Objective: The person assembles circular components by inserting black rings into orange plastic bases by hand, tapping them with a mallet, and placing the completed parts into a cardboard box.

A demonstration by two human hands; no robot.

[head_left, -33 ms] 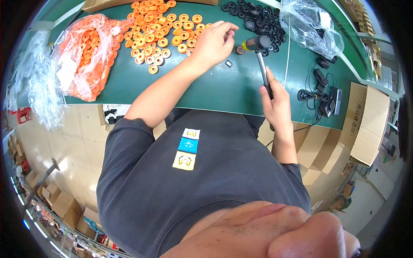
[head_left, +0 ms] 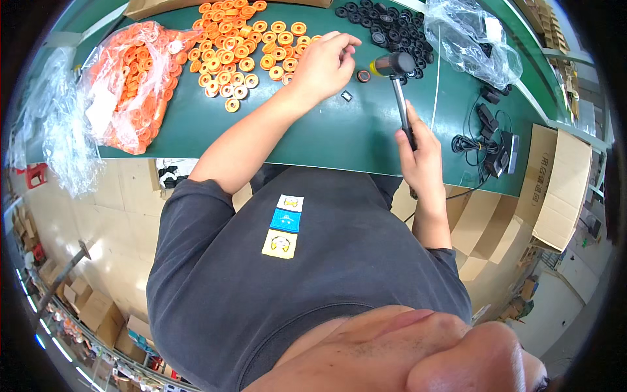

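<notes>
Around the grip of a mallet (head_left: 394, 64), fingers of the right hand (head_left: 422, 153) are wrapped; those of the left hand (head_left: 326, 65) curl loosely, any hold unclear, near a dark round piece (head_left: 364, 76) on the desk (head_left: 366, 144), orange wheels (head_left: 230, 44) and black wheels (head_left: 395, 36) farther out.

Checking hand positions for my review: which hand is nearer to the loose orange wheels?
Left. The left hand is at the right edge of the loose orange wheels; the right hand is farther right and lower in the picture, gripping a hammer.
</notes>
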